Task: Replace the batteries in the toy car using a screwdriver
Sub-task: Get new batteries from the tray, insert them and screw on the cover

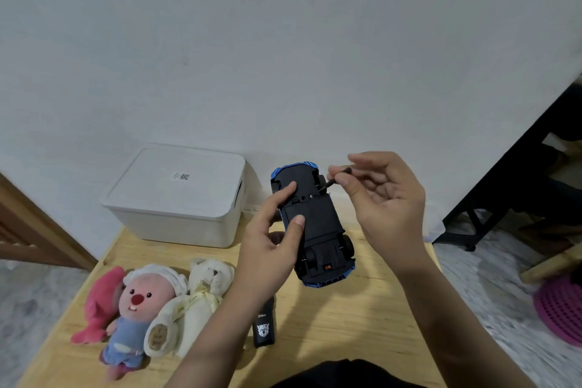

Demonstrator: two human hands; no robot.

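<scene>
The toy car (311, 224) is held upside down above the wooden table (346, 318), gripped by the left hand (271, 239). Right of the car, the right hand (378, 198) pinches a small screwdriver (333, 179), its tip on the car's underside.

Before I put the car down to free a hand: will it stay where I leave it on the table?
Probably, if laid roof-down as held now: the toy car has its wheels facing up, so they cannot roll. Set on its wheels, it may creep on the smooth wooden table. It looks like light plastic, since the left hand carries it alone, so a nudge could shift it.
</scene>
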